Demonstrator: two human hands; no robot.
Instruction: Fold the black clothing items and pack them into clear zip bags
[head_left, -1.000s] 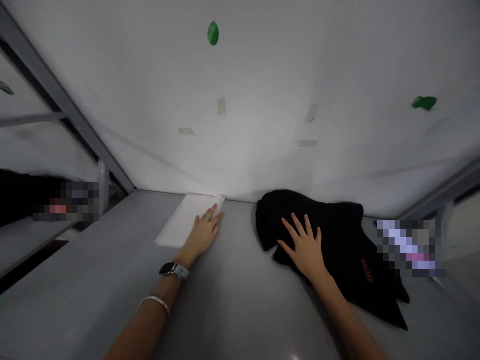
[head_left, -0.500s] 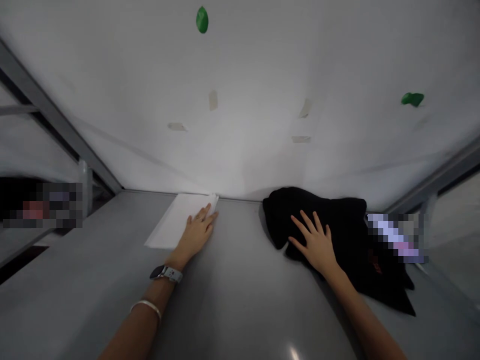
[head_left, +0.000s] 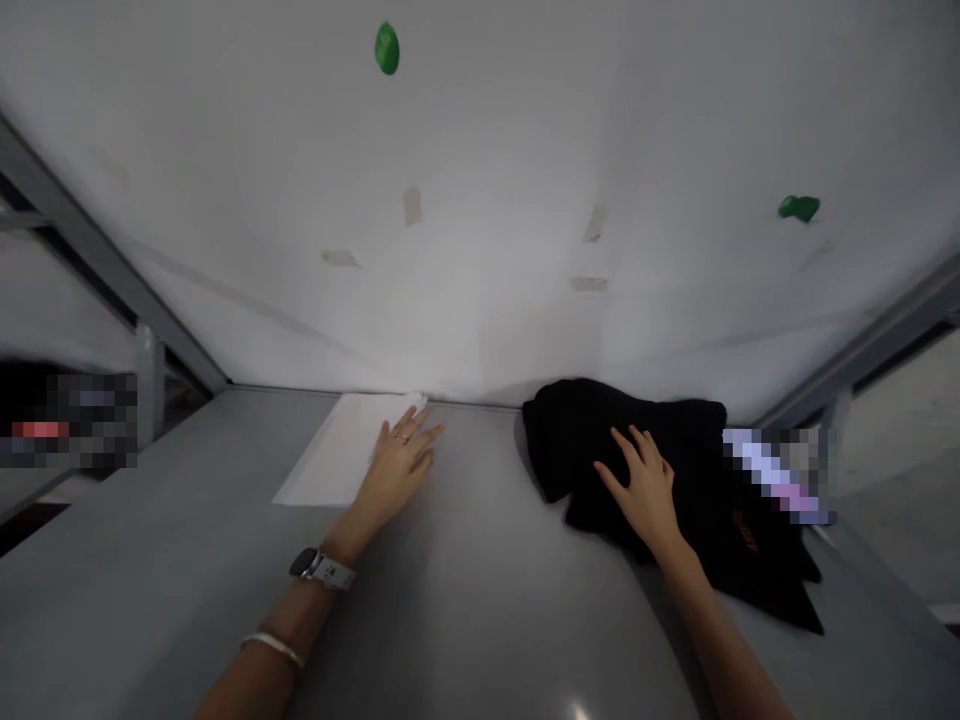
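On the grey tabletop (head_left: pixel 480 560), a stack of white paper (head_left: pixel 330 460) lies against the wall at the left. My left hand (head_left: pixel 397 462) rests over its right edge, fingers apart and holding nothing; a watch and a light bangle are on that arm. To the right lies a black garment (head_left: pixel 697 480), spread out with its folded part near the wall and small red lettering lower right. Over its middle is my right hand (head_left: pixel 646 490), fingers spread and slightly bent, gripping nothing. Whether the right fingertips touch the cloth I cannot tell.
A white wall (head_left: pixel 487 150) rises behind the table, with green tape pieces (head_left: pixel 387 48) and beige tape strips (head_left: pixel 589 284) on it. Grey metal frame bars (head_left: pixel 150 290) slope along both sides. A blurred-out patch (head_left: pixel 780 480) sits beside the garment.
My right hand has shifted a little right across the garment, its fingers drawn in from a wide spread. My left fingers have moved slightly right. The view has shifted slightly.
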